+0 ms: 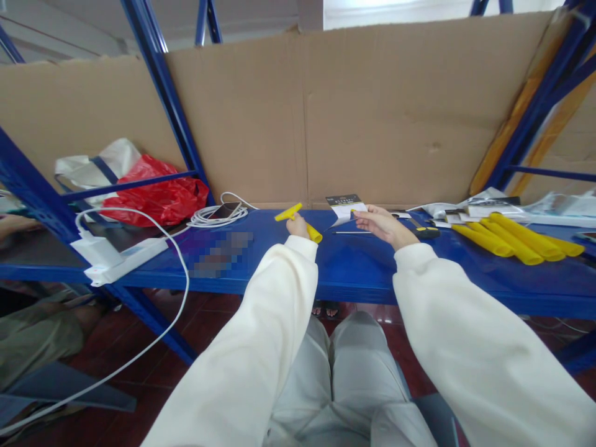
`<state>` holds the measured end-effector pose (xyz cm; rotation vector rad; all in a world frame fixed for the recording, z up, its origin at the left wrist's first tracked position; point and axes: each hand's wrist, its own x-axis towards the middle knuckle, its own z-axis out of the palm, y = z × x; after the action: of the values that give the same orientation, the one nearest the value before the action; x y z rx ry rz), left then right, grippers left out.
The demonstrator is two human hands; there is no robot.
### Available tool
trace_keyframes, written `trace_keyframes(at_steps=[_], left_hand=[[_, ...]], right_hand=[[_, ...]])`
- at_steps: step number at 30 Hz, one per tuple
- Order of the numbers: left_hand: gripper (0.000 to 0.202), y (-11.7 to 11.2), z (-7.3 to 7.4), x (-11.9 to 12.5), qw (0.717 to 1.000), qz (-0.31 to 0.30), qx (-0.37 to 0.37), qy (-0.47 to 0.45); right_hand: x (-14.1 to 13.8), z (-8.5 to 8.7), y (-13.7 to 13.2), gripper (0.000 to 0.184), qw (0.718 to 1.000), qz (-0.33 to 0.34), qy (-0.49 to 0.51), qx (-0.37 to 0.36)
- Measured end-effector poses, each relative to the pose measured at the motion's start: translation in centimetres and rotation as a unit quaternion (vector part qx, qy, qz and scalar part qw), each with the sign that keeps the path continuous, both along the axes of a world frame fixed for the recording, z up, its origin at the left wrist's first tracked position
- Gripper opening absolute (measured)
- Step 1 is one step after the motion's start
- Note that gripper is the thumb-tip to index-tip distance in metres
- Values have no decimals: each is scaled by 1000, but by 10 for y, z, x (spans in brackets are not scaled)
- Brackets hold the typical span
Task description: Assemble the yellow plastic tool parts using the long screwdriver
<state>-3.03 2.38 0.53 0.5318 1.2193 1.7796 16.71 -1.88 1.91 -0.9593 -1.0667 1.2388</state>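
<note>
My left hand is closed around a yellow T-shaped tool. Its flat bar sticks out past my fingers at the far left, and a round yellow handle end shows below my palm. To the right, my right hand pinches the edge of a black-and-white printed card, which stands tilted above the table. Just below the card lies a thin rod-like item, too small to name. Beside my right wrist is a black-and-yellow tool, perhaps a cutter, partly hidden by my hand.
Several yellow tubes lie on the blue table at right, with packaging behind. Leftward are a coiled white cable, a phone, a red bag and a power strip. Cardboard walls the back. Another person's hand shows far left.
</note>
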Motion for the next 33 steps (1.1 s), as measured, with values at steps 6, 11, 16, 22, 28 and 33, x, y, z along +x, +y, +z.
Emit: trace_keyframes(at_steps=[6,11,16,22,28,33], left_hand=[[16,-3,5,-2,998,-8,-4,-67],[28,1,7,-3,992,24,-6,-123],[26,0,5,-1,994,3,3,-112],[17,-4,2,6,985,-147,22,-87],[7,-3,-1,7,971,-232,27,-57],[11,-3,0,7,963,-265,12,-47]], right_hand=[[2,-2,-2,32,998,58,-24,25],[5,-7,1,29,993,100,-50,31],[5,-11,5,32,992,109,-51,34],[3,-13,6,35,991,111,-53,53],[3,-12,6,33,993,101,-35,48],[3,-11,6,25,996,62,-23,63]])
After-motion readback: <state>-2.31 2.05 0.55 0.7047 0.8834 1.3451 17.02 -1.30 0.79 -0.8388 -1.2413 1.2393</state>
